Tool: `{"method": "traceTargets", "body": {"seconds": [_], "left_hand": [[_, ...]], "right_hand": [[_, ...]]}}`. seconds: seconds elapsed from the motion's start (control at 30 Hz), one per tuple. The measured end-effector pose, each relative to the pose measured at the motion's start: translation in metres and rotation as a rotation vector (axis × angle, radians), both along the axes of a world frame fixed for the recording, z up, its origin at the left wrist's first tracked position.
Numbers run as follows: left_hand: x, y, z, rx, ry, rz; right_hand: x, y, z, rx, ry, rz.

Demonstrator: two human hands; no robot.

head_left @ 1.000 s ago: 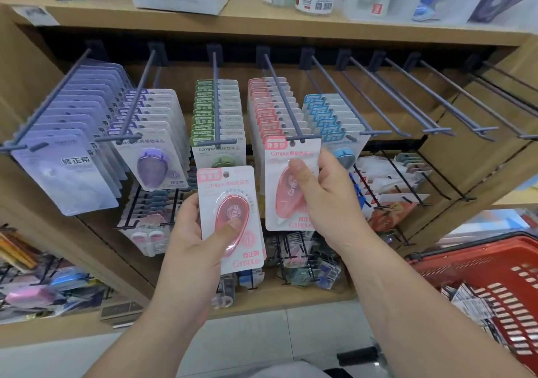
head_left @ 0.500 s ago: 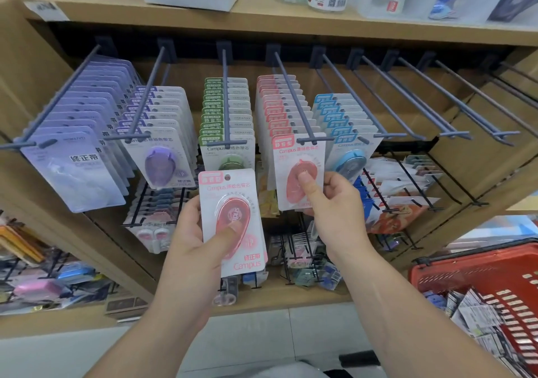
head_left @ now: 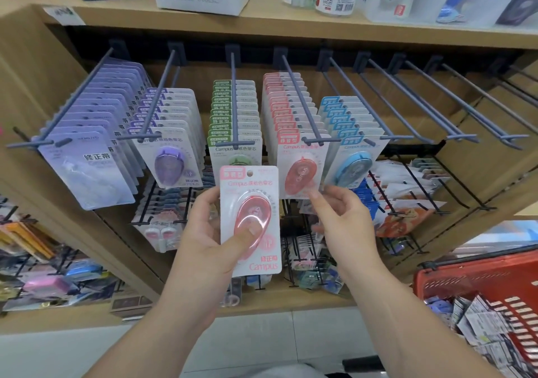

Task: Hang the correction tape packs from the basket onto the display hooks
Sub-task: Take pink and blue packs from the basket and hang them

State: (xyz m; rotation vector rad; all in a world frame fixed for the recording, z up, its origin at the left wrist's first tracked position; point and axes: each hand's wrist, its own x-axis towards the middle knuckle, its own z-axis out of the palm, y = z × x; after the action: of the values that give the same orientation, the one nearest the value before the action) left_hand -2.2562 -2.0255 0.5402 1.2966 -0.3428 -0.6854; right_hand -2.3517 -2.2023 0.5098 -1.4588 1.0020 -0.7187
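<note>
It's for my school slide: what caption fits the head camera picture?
Left hand holds a pink correction tape pack below the display hooks; right hand holds nothing.

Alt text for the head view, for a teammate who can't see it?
The left hand holds a pink correction tape pack up before the display hooks, thumb on its blister. The right hand is open just below a red pack on its hook; the red basket sits lower right.
</note>
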Motion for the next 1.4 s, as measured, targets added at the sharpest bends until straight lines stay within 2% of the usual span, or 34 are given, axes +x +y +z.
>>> {"method": "traceTargets", "body": {"seconds": [0.13, 0.23, 0.3, 0.47, 0.57, 0.77, 0.9, 1.13, 1.4], "left_hand": [[-0.005, -0.007, 0.003, -0.008, -0.003, -0.028], [-0.008, -0.013, 0.005, -0.012, -0.024, -0.024], [-0.009, -0.016, 0.005, -0.015, -0.029, -0.020], [-0.012, -0.021, 0.006, -0.033, -0.022, -0.022], [-0.013, -0.021, 0.002, -0.057, 0.017, -0.061], [-0.014, -0.020, -0.004, -0.023, -0.052, -0.064], [-0.007, -0.018, -0.007, -0.039, 0.006, -0.038], [0.001, -0.012, -0.010, -0.016, -0.016, 0.016], [0.003, -0.008, -0.004, -0.012, 0.008, 0.007]], "right_hand": [[-0.016, 0.012, 0.010, -0.071, 0.011, 0.031], [-0.019, 0.025, 0.026, -0.027, -0.065, 0.313], [-0.020, 0.030, 0.032, -0.017, -0.082, 0.423], [-0.025, 0.027, 0.033, -0.047, -0.092, 0.420], [-0.026, 0.026, 0.030, 0.003, -0.106, 0.400], [-0.027, 0.032, 0.029, 0.086, -0.207, 0.428], [-0.026, 0.025, 0.033, 0.132, -0.265, 0.390], [-0.013, 0.011, 0.039, 0.020, -0.201, 0.316], [-0.012, 0.007, 0.034, -0.008, -0.138, 0.263]]}}
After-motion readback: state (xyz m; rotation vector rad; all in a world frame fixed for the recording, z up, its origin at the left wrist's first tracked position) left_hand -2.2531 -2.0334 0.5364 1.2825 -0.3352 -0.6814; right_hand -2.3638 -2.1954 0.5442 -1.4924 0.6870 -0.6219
